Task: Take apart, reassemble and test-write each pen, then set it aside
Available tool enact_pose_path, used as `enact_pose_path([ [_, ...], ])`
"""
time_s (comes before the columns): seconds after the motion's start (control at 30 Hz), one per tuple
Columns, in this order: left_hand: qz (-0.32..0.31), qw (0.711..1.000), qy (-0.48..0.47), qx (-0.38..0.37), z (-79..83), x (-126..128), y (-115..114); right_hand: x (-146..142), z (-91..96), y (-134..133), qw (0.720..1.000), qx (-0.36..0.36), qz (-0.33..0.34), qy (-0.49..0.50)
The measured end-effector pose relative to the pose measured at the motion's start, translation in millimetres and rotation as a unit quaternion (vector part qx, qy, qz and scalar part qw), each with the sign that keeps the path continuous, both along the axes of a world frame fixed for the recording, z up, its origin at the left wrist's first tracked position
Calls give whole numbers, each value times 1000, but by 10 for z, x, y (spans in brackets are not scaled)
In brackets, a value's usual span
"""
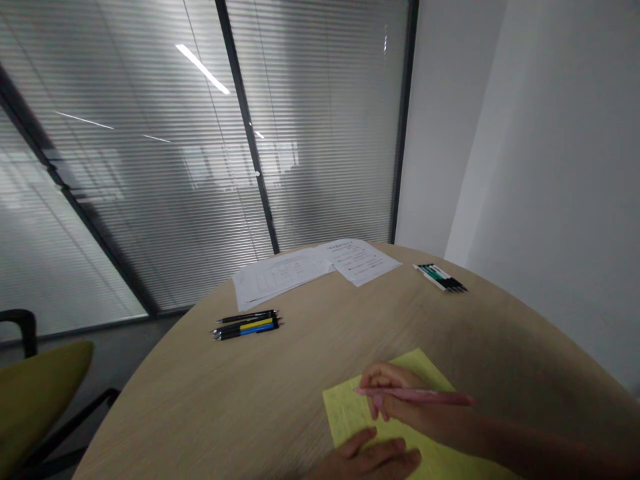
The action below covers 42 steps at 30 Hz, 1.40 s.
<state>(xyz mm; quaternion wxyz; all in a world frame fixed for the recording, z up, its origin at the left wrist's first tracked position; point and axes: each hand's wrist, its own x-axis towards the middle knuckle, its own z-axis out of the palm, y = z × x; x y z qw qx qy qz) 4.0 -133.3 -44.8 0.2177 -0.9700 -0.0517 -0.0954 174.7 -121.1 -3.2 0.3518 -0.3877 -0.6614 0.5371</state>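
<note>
A yellow sheet of paper (417,363) lies on the table at the bottom of the view, with faint marks near its left edge. Over it, my right hand (395,393) is closed around a pink pen (435,397). The pen's tip points left, close to the paper; whether it touches cannot be made out. My left hand (373,457) rests flat on the lower left part of the sheet, fingers spread. The bottom edge of the picture cuts off part of that hand.
On the round wooden table (175,400), several pens and pencils (250,325) lie left of centre. Printed sheets (285,272) are spread at the far edge. Several white-and-dark pens (440,278) sit at far right. A chair (45,380) stands left; glass with blinds (320,167) is behind.
</note>
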Motion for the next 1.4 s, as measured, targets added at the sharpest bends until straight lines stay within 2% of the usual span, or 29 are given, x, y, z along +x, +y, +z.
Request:
enact_pose_path([
  [0.1, -4, 1000, -22, 2, -232, 19, 46, -1, 68, 2, 1000, 15, -9, -19],
  [0.2, -13, 999, -37, 13, -306, 32, 59, -21, 62, 16, 996, 50, -34, -69],
  [0.27, -15, 999, -33, 9, -246, 34, 50, -46, 2, 31, 993, 75, -34, -85],
  [0.4, -21, 999, -40, 17, 16, 21, 8, -88, -125, 50, 995, 72, -38, -49],
  [0.47, -9, 999, -23, 22, 128, 10, -15, -97, -145, 50, 992, 76, -64, -73],
  [0.53, -5, 1000, -10, 22, 161, 3, -24, -98, -143, 46, 984, 86, -101, -119],
  [0.63, -11, 1000, -21, 12, 30, 7, -2, -94, -133, 40, 974, 97, -129, -159],
  [0.77, -15, 999, -36, 17, -257, 19, 46, -89, -129, 43, 970, 109, -117, -185],
  [0.83, -16, 998, -48, 28, -338, 21, 59, -88, -130, 48, 970, 104, -114, -189],
  [0.97, -19, 997, -54, 44, -383, 23, 70, -93, -137, 54, 970, 98, -113, -194],
  [1.17, -24, 997, -52, 59, -467, 40, 100, -101, -153, 43, 956, 131, -117, -233],
  [1.27, -35, 994, -64, 79, -363, 30, 83, -100, -167, 42, 953, 143, -121, -236],
  [1.4, -5, 996, -48, 81, -53, -14, 6, -100, -181, 47, 952, 147, -125, -238],
])
